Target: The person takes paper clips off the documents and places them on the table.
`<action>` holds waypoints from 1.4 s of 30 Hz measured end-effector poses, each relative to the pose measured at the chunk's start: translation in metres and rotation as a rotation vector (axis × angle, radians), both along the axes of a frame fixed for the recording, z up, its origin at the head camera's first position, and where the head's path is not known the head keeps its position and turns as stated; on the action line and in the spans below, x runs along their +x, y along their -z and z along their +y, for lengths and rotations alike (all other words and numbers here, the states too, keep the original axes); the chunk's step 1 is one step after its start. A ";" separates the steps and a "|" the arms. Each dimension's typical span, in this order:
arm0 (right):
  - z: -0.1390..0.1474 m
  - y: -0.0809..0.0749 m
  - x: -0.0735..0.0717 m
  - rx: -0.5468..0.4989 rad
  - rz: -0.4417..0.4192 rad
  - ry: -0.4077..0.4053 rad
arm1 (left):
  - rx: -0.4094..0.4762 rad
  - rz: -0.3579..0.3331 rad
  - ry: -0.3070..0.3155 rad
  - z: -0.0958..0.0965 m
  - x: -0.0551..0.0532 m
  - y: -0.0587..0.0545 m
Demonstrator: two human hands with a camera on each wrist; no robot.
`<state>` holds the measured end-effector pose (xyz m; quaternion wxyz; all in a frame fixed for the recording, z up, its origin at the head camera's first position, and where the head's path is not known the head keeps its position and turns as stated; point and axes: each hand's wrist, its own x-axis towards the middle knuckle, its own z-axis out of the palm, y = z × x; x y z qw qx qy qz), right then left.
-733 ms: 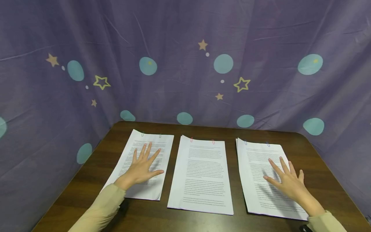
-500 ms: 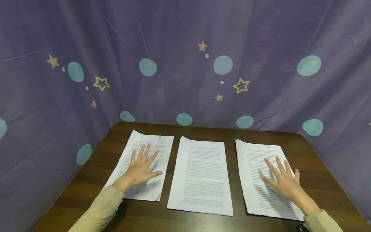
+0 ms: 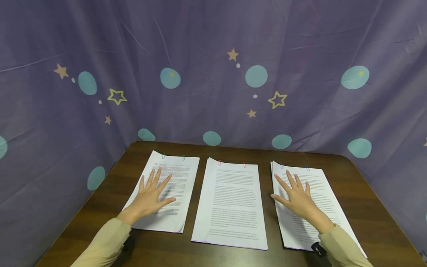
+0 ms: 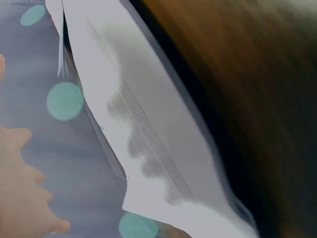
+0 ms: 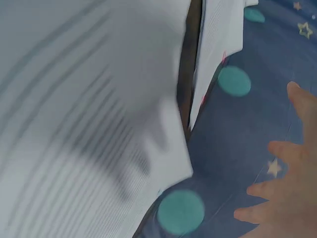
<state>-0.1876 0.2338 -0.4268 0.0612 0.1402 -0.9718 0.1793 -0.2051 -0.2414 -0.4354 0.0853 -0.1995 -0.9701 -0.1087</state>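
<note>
Three stacks of printed paper lie side by side in the head view. Over the left stack (image 3: 186,178), which has green paper clips along its top edge, my left hand (image 3: 148,196) hovers with fingers spread. My right hand (image 3: 298,200) is above the right stack (image 3: 327,200), fingers also spread, its thumb reaching past the stack's left edge. Blue paper clips (image 3: 307,168) sit on that stack. Between the hands is the middle stack (image 3: 233,207) with red paper clips (image 3: 244,165). Both wrist views show finger shadows on the pages, with the hands raised off them.
A dark brown wooden table (image 3: 230,257) bears the stacks, with narrow strips of wood between them. Behind and to both sides hangs a purple curtain (image 3: 200,44) printed with stars and teal spots.
My right hand has moved left across the right stack. The left hand has shifted slightly left and toward me. The paper stacks stay where they were.
</note>
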 end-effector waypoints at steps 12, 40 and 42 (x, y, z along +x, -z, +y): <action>-0.067 -0.008 -0.022 -0.130 -0.022 -0.180 | 0.034 0.040 -0.039 -0.038 -0.004 0.003; -0.197 0.012 -0.050 -0.530 -0.227 -0.368 | 0.239 -0.073 -0.189 -0.094 -0.023 0.018; -0.203 0.014 -0.050 -0.551 -0.241 -0.369 | 0.240 -0.098 -0.193 -0.096 -0.022 0.019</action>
